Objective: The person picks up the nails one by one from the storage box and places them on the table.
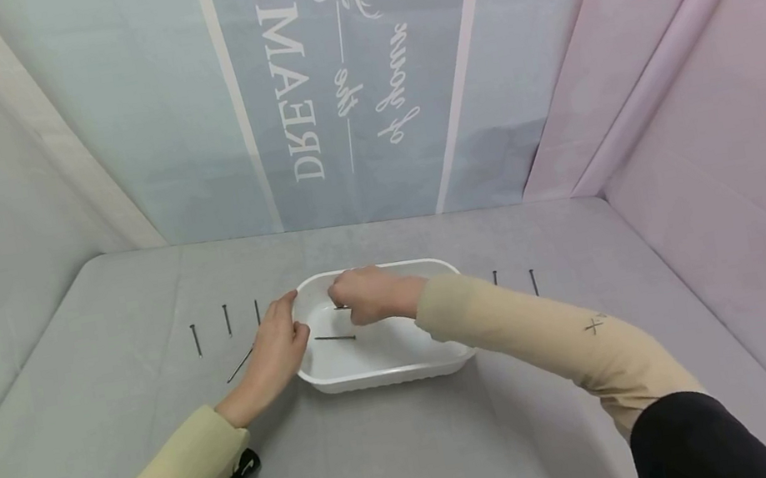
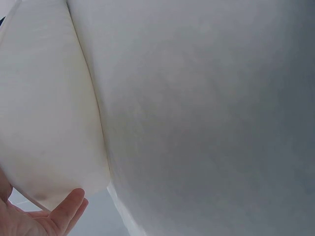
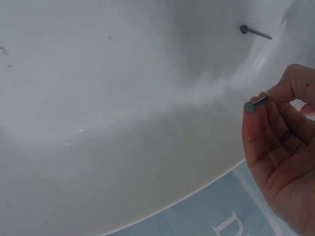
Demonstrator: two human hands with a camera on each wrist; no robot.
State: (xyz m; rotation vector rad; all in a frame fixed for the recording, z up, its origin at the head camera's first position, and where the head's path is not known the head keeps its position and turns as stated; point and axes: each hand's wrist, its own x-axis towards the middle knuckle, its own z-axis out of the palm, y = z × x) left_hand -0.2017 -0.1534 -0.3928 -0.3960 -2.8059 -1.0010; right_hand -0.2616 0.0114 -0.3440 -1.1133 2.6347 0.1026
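My right hand (image 1: 371, 293) is over the inside of a white rectangular dish (image 1: 390, 373). Between thumb and fingertips it pinches a grey nail (image 3: 258, 103), whose flat round head shows in the right wrist view. Another nail (image 1: 334, 337) lies on the dish floor below that hand. At the dish's left end my left hand (image 1: 278, 348) grips the rim, thumb on the inner side and fingers along the outside. The left wrist view shows the left fingers (image 2: 69, 209) against the white wall. Just left of this hand, a slanted nail (image 1: 240, 364) lies partly covered by it.
Left of the dish, more nails (image 1: 196, 340) lie apart on the grey tabletop (image 1: 404, 455). Two further nails (image 1: 533, 282) lie to the right, partly behind the right sleeve. A black object (image 1: 245, 467) sits by the left cuff. Printed curtains (image 1: 382, 188) close off the back and sides.
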